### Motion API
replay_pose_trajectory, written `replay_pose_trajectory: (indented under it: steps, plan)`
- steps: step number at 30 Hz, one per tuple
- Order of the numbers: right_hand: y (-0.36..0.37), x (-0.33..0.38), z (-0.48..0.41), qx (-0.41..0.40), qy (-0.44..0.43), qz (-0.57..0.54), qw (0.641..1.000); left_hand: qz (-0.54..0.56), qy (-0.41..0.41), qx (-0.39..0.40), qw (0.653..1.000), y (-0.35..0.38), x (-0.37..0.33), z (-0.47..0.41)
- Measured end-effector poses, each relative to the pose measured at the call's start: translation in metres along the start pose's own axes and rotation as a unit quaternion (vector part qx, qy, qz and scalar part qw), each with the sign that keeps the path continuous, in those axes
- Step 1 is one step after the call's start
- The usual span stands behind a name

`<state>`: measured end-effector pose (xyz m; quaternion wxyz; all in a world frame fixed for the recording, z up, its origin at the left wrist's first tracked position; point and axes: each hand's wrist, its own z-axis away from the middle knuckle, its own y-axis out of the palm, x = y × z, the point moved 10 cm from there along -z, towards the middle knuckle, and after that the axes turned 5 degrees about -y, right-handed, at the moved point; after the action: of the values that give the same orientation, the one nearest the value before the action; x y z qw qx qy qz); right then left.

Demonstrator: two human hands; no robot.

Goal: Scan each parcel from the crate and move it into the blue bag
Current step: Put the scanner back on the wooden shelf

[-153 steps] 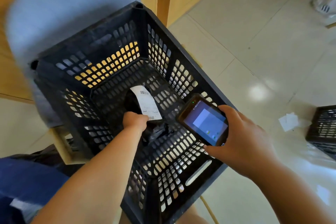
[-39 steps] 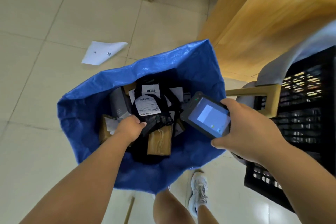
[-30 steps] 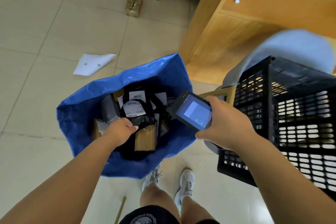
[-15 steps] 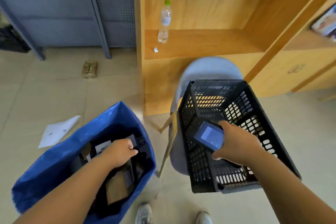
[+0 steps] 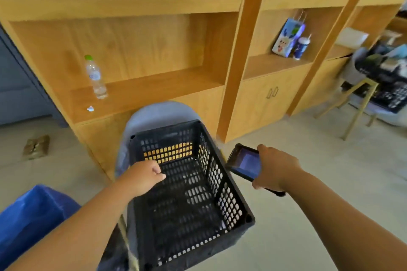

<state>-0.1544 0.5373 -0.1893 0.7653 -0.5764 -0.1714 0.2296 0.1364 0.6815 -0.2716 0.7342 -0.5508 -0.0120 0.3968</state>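
Observation:
A black perforated crate [image 5: 229, 196] sits on a grey chair [image 5: 154, 112] in front of me, and I see no parcel inside it. My left hand [image 5: 143, 176] hovers over the crate's left rim with loosely curled fingers, holding nothing. To the right of the crate my right hand [image 5: 275, 169] grips a black handheld scanner [image 5: 244, 164] with its lit screen facing up. The blue bag [image 5: 28, 218] shows only as a corner at the lower left; its contents are out of view.
Wooden shelving fills the wall behind, with a water bottle [image 5: 95, 77] on the left shelf and a gift bag [image 5: 286, 37] further right. Another chair with a loaded black crate [image 5: 383, 86] stands at the far right. A small brown parcel [image 5: 36, 146] lies on the floor at left.
My left hand has let go of the black parcel in the blue bag and moved right, over the crate. My view has swung up and right. The scanner has moved to the crate's right side.

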Motion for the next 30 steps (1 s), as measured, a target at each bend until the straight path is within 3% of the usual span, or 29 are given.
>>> replay_pose_trajectory:
  steps: [6,12,21,30]
  plan:
    - [-0.028,-0.123,0.007,-0.024,0.039,0.037,0.998,-0.024,0.098,0.018,0.995,0.040,-0.156,-0.013]
    - [-0.052,-0.211,-0.012,-0.012,0.047,0.090,0.995,-0.055,0.144,0.047,0.987,0.070,-0.254,-0.047]
    - [-0.103,-0.309,-0.104,-0.008,-0.001,0.210,0.978,-0.091,0.143,0.024,0.985,0.075,-0.370,-0.144]
    - [-0.172,-0.380,-0.190,-0.071,-0.056,0.205,0.975,-0.070,0.124,-0.015,0.990,0.038,-0.476,-0.212]
